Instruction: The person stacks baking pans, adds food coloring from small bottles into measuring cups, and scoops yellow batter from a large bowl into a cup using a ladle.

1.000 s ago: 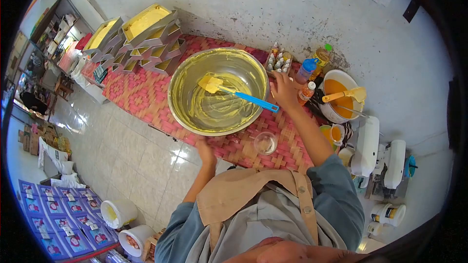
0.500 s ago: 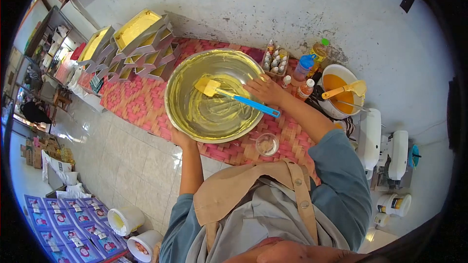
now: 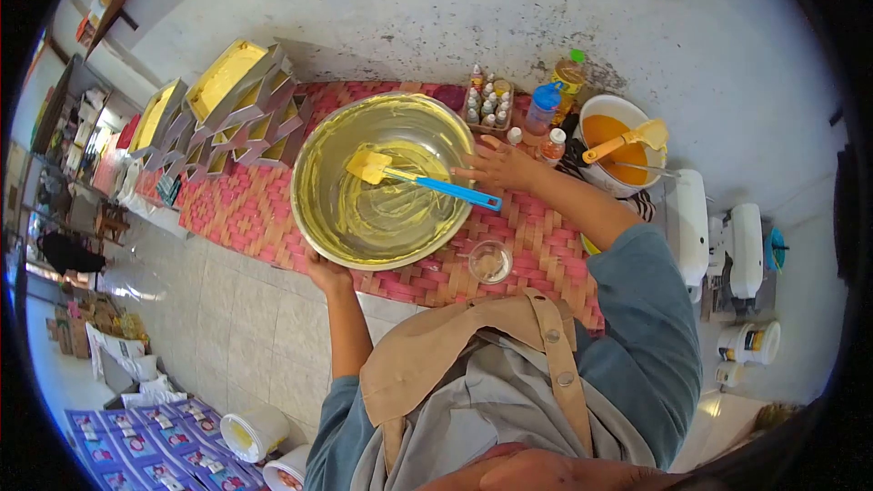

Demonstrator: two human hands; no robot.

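Note:
A large metal mixing bowl [image 3: 306,209], smeared inside with yellow batter, rests on a pink and tan woven mat [image 3: 245,205]. Across it lies a spatula [image 3: 446,187] with a blue handle, its batter-coated blade in the bowl and its handle end over the right rim. My left hand [image 3: 327,275] holds the bowl at its near-left rim, some fingers hidden under the side. At the right rim is my right hand [image 3: 502,165], fingers apart, tips at the bowl's edge. Neither hand holds the spatula. A small clear cup [image 3: 490,262] stands near the bowl.
Stacked metal pans [image 3: 223,86] with yellow batter stand at the left. Behind my right hand are a box of small bottles [image 3: 488,109], larger bottles [image 3: 543,107] and a white bucket [image 3: 596,107] of orange liquid with an orange-handled spatula [image 3: 614,146] across it. White mixers [image 3: 689,227] stand at right.
The view has shifted, moving the scene slightly left. My right hand has drawn outward from inside the bowl's rim, and its fingers have spread. My left hand stays at the near-left rim.

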